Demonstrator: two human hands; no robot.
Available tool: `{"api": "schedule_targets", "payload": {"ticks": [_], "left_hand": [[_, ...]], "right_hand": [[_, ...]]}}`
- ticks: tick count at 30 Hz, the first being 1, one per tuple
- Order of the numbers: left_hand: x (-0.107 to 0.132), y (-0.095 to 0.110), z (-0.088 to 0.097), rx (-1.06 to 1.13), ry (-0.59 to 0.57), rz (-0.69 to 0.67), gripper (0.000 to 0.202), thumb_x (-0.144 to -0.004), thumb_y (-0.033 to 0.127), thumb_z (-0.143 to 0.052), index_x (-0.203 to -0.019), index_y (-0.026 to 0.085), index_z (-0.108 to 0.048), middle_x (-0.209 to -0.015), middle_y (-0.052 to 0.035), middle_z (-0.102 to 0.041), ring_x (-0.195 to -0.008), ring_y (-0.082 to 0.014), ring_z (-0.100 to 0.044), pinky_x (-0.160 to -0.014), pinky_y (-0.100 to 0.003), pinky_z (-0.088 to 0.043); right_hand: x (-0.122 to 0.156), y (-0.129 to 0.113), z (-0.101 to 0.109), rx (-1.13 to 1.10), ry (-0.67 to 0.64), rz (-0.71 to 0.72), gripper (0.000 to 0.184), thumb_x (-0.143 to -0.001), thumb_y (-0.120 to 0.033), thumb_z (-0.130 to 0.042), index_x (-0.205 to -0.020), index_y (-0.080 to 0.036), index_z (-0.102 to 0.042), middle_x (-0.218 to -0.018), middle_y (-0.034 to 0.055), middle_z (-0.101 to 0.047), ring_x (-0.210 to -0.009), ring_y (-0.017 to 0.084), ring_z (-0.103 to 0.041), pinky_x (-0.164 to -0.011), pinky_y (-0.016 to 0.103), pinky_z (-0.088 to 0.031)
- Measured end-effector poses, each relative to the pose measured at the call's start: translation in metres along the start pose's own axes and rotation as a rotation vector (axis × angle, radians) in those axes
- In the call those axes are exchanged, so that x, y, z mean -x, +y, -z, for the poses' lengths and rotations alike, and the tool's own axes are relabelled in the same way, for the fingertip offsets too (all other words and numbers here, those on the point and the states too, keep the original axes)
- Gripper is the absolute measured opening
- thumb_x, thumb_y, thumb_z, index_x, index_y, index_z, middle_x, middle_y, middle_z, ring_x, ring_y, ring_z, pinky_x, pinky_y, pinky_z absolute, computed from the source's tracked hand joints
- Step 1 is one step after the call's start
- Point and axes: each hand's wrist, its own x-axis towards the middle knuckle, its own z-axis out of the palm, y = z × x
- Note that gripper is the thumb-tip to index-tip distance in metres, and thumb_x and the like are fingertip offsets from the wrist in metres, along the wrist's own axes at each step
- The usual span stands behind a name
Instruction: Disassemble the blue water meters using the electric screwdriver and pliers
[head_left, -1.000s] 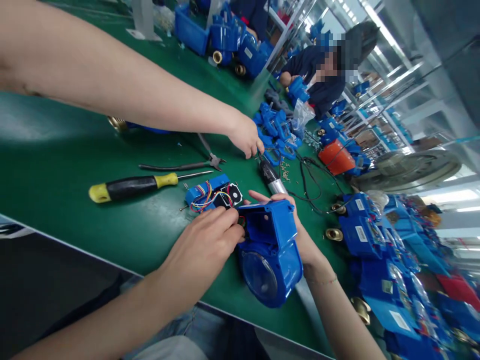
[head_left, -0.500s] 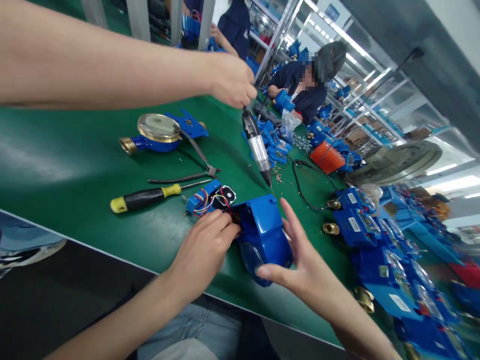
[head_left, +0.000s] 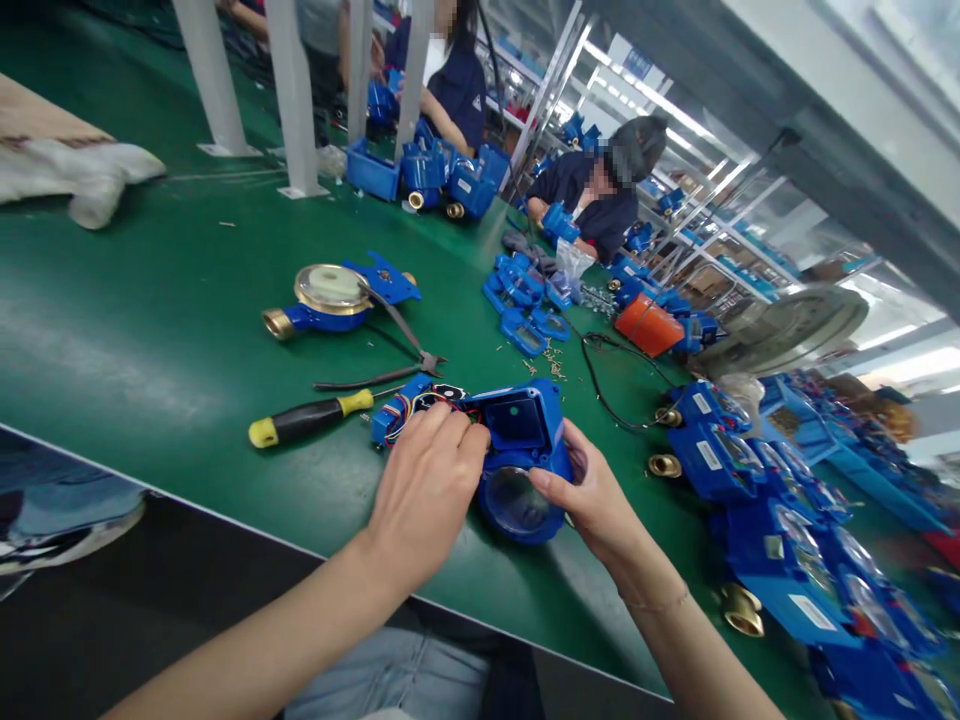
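A blue plastic meter housing with a round clear window lies on the green table near its front edge. My right hand is closed on its right side. My left hand rests with curled fingers at the housing's left edge, fingertips on the coloured wires that run to a small blue module. What the left fingers pinch is hidden.
A yellow-and-black screwdriver and pliers lie left of the housing. A brass-topped water meter sits behind them. Blue parts, loose screws, a black cable and stacked blue meters fill the right. Other people work at the far side.
The other person's arm and the electric screwdriver it lifted have left the view. My right hand has closed back onto the housing, which now lies window up. The camera has tilted up.
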Motion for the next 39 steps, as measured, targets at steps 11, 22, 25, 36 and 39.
{"api": "schedule_targets", "payload": {"ticks": [11, 22, 25, 36, 39], "left_hand": [[0.005, -0.001, 0.015, -0.173, -0.149, 0.005, 0.024, -0.09, 0.012, -0.061, -0.113, 0.017, -0.066, -0.096, -0.0043, -0.067, -0.095, -0.0264, -0.055, -0.08, -0.045, -0.039], [-0.025, 0.011, 0.008, -0.274, -0.212, 0.053, 0.013, -0.089, 0.011, -0.057, -0.094, 0.015, -0.068, -0.091, -0.0096, -0.063, -0.091, -0.0309, -0.05, -0.073, -0.047, -0.042], [-0.026, 0.013, 0.006, -0.279, -0.239, 0.096, 0.018, -0.091, 0.011, -0.053, -0.098, 0.016, -0.069, -0.094, -0.0102, -0.064, -0.094, -0.0312, -0.05, -0.075, -0.047, -0.042], [-0.035, 0.014, 0.003, -0.393, -0.238, 0.088, 0.018, -0.091, 0.014, -0.055, -0.092, 0.02, -0.071, -0.089, -0.0107, -0.061, -0.09, -0.0295, -0.049, -0.072, -0.043, -0.037], [-0.028, 0.01, -0.002, -0.328, -0.115, 0.019, 0.025, -0.092, 0.01, -0.051, -0.102, 0.019, -0.071, -0.087, -0.0093, -0.062, -0.088, -0.027, -0.049, -0.071, -0.042, -0.036]], "right_hand": [[-0.009, 0.007, 0.004, -0.152, 0.03, -0.058, 0.06, -0.077, -0.043, -0.08, -0.129, -0.024, -0.056, -0.132, 0.0071, -0.064, -0.119, 0.026, -0.061, -0.109, 0.041, -0.044], [-0.013, 0.013, 0.008, -0.254, -0.003, -0.105, 0.062, -0.077, -0.045, -0.078, -0.13, -0.029, -0.05, -0.13, 0.006, -0.066, -0.123, 0.028, -0.061, -0.111, 0.045, -0.042], [-0.014, 0.015, 0.009, -0.314, -0.007, -0.136, 0.062, -0.078, -0.044, -0.078, -0.131, -0.031, -0.049, -0.129, 0.0062, -0.067, -0.122, 0.029, -0.062, -0.109, 0.046, -0.044], [-0.016, 0.016, 0.006, -0.311, 0.031, -0.091, 0.066, -0.072, -0.045, -0.084, -0.128, -0.029, -0.053, -0.128, 0.0052, -0.067, -0.121, 0.028, -0.062, -0.111, 0.045, -0.043], [-0.016, 0.017, 0.005, -0.379, 0.025, -0.105, 0.068, -0.071, -0.044, -0.084, -0.129, -0.03, -0.051, -0.128, 0.0049, -0.067, -0.118, 0.027, -0.064, -0.108, 0.043, -0.046]]}}
